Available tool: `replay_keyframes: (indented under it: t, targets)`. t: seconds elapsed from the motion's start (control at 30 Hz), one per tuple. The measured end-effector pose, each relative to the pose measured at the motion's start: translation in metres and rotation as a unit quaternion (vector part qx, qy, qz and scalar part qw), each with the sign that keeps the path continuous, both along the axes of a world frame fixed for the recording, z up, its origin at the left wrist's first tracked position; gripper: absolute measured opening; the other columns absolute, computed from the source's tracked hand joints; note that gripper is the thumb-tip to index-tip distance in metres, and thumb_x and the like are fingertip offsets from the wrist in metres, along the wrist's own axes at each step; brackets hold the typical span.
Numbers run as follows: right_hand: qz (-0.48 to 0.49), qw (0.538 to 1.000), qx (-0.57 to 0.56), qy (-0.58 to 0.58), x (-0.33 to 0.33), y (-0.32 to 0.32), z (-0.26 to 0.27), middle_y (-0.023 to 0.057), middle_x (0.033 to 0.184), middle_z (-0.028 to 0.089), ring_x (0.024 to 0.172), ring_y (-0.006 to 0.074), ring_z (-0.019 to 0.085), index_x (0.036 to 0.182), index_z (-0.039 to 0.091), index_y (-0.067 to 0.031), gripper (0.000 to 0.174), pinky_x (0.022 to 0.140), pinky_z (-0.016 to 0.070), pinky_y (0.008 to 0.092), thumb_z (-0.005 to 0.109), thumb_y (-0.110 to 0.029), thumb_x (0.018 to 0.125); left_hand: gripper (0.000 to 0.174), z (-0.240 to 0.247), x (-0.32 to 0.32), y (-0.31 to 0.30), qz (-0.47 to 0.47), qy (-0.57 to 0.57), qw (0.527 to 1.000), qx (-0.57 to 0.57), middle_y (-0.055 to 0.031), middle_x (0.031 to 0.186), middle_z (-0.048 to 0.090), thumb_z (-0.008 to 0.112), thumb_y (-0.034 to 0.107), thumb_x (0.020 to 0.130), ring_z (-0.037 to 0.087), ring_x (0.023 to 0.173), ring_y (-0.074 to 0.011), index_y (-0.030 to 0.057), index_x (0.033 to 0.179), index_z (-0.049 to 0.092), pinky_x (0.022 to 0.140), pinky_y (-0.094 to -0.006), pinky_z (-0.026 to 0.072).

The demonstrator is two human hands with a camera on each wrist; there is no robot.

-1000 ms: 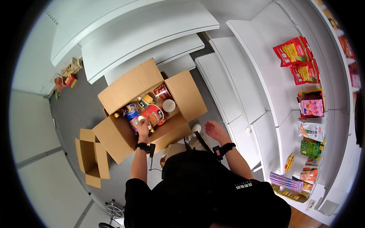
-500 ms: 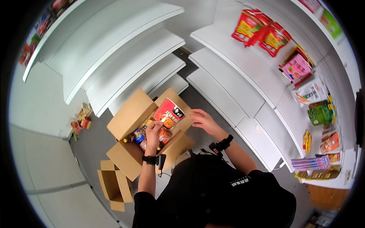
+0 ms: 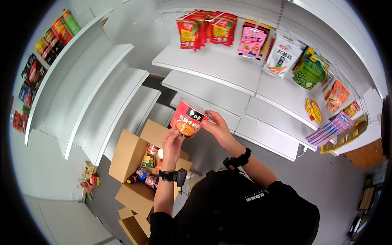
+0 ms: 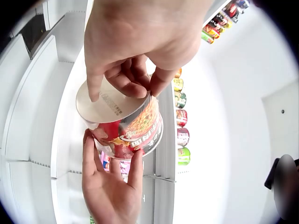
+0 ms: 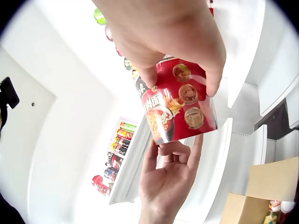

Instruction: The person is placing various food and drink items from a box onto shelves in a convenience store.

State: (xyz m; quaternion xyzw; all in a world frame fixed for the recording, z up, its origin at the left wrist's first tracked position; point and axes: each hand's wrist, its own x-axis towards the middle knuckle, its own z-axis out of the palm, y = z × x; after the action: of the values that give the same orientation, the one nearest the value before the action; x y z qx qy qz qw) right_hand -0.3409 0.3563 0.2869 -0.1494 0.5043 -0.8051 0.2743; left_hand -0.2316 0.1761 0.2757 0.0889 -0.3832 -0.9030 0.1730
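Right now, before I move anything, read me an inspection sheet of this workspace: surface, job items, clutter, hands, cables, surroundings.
Surface: grey floor, with an open cardboard box on it.
Job's things: red noodle cup, held up off the floor; packaged goods in the box.
Clutter: smaller open carton near the box; small packages by the wall.
Left hand: pinches the cup's lower edge.
Right hand: grips the cup's side.
Cables: thin dark cable at the left wrist; white cord near a low shelf's end.
Surroundings: white shelves, with red snack bags hanging above one.
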Motion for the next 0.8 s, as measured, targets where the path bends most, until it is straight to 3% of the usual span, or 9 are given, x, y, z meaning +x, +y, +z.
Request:
replay_keyframes:
  t: [0.23,0.43,0.53,0.8]
  targets:
    - [-0.063,0.997,-0.038,0.001,0.001,0.033,0.029,0.0133,0.138,0.036,0.122,0.0233,0.046,0.142,0.026,-0.0102,0.066,0.098,0.0441,0.0378,0.063,-0.023,0.089,0.006,0.030,-0.027,0.040,-0.050,0.030,0.998,-0.009,0.0003,0.080,0.060,0.058,0.011,0.089,0.053,0.074,-0.0084,0.0059,0.091,0.060,0.079,-0.0277,0.0446]
    - [-0.088,0.995,-0.051,0.023,-0.002,0.045,0.047,0.0117,0.138,0.035,0.123,0.0229,0.044,0.144,0.022,-0.0146,0.067,0.096,0.0463,0.0382,0.062,-0.024,0.090,0.007,0.044,-0.038,0.049,-0.085,0.048,0.995,-0.032,-0.0027,0.084,0.062,0.057,0.009,0.090,0.055,0.076,-0.0098,0.0040,0.093,0.059,0.080,-0.0284,0.0460]
    - [-0.096,0.993,-0.067,0.020,-0.003,0.051,0.060,0.0076,0.136,0.037,0.124,0.0215,0.042,0.142,0.025,-0.0178,0.060,0.097,0.0445,0.0431,0.059,-0.022,0.092,0.008,0.042,-0.044,0.052,-0.102,0.041,0.992,-0.058,-0.0047,0.088,0.063,0.057,0.009,0.090,0.058,0.080,-0.0120,0.0026,0.094,0.059,0.084,-0.0316,0.0479]
    - [-0.146,0.983,-0.080,0.076,-0.015,0.060,0.062,0.0046,0.129,0.042,0.118,0.0173,0.047,0.131,0.036,-0.0166,0.047,0.094,0.0462,0.0368,0.060,-0.018,0.091,0.014,0.042,-0.052,0.065,-0.123,0.024,0.985,-0.122,-0.0091,0.100,0.064,0.058,0.010,0.091,0.062,0.095,-0.0169,-0.0007,0.099,0.058,0.090,-0.0349,0.0489]
